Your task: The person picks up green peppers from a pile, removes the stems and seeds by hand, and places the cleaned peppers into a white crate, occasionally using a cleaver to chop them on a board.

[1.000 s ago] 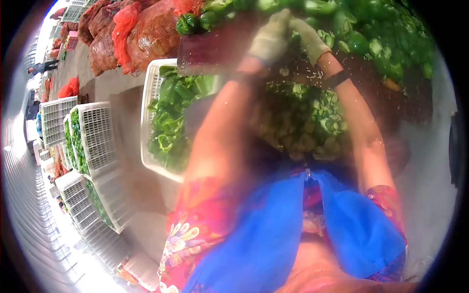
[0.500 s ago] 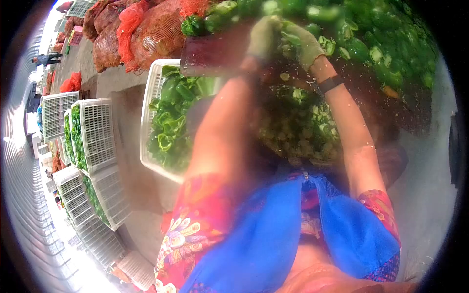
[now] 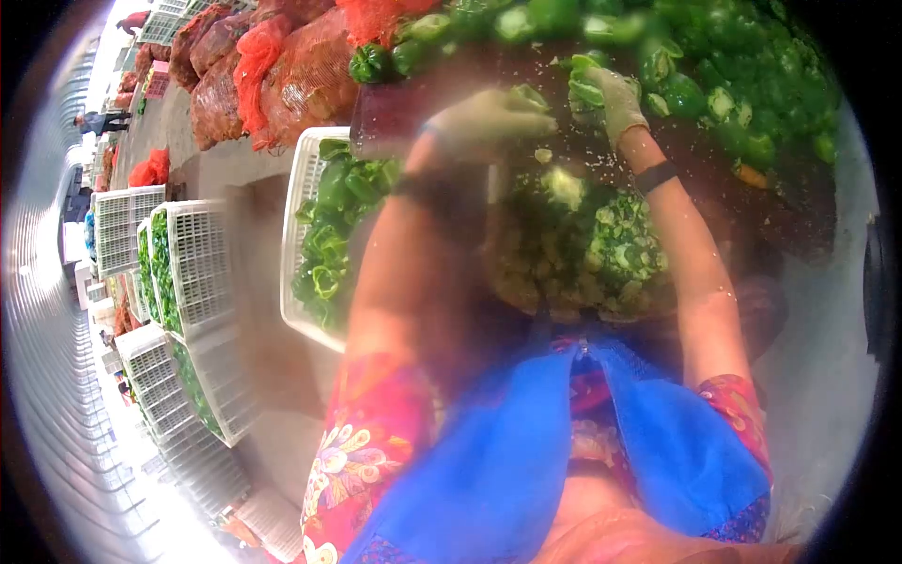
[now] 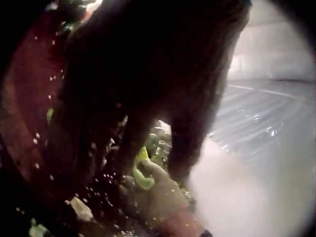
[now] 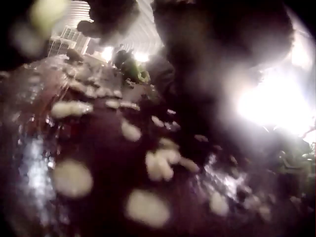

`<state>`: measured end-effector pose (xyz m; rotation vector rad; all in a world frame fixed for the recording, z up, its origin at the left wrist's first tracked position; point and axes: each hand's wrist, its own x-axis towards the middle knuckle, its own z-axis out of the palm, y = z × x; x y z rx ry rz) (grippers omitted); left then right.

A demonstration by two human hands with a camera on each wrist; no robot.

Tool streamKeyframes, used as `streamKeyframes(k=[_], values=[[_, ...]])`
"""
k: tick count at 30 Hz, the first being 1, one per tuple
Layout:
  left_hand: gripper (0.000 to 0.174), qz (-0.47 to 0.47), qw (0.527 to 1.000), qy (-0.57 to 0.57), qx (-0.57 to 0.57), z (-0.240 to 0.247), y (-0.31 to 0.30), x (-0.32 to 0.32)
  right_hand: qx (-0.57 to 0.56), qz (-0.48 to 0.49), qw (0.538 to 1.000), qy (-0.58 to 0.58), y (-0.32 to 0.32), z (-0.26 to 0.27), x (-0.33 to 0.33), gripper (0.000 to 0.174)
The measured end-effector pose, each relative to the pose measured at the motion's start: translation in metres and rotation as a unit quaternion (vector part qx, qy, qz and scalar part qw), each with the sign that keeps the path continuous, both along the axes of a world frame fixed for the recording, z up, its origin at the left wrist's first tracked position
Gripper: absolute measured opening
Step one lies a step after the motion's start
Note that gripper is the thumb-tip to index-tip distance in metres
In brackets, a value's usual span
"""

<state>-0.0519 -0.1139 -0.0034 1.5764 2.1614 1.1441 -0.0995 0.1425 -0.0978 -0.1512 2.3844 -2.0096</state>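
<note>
In the head view my gloved left hand (image 3: 493, 120) is over the dark red tabletop (image 3: 390, 108), a small green pepper piece (image 3: 530, 97) at its fingertips. In the left wrist view that hand is a dark shape with fingers pointing down. My gloved right hand (image 3: 622, 103) grips a cut green bell pepper (image 3: 586, 83) to its right, the cut side showing. A pale pepper core (image 3: 565, 187), blurred, appears above a heap of pepper cores (image 3: 625, 240) in front of my body. The right wrist view shows pale seeds (image 5: 160, 163) scattered over the tabletop.
A white basket (image 3: 293, 254) of green pepper halves stands at the left. Many green peppers (image 3: 742, 85) lie along the far right of the table. Red net sacks (image 3: 310, 75) and stacked white crates (image 3: 193, 268) stand further left. A person (image 3: 101, 122) is in the distance.
My hands were together at a pepper and are now apart. The left has come down and left, while the right has shifted right with the cut pepper. A pale core now shows below them.
</note>
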Motion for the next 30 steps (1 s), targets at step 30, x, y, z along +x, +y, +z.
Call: streamKeyframes(k=[30], values=[[0.065, 0.312, 0.881, -0.354, -0.04, -0.024, 0.141, -0.064, -0.075, -0.111, 0.976, -0.171, 0.025, 0.09, 0.032, 0.047]])
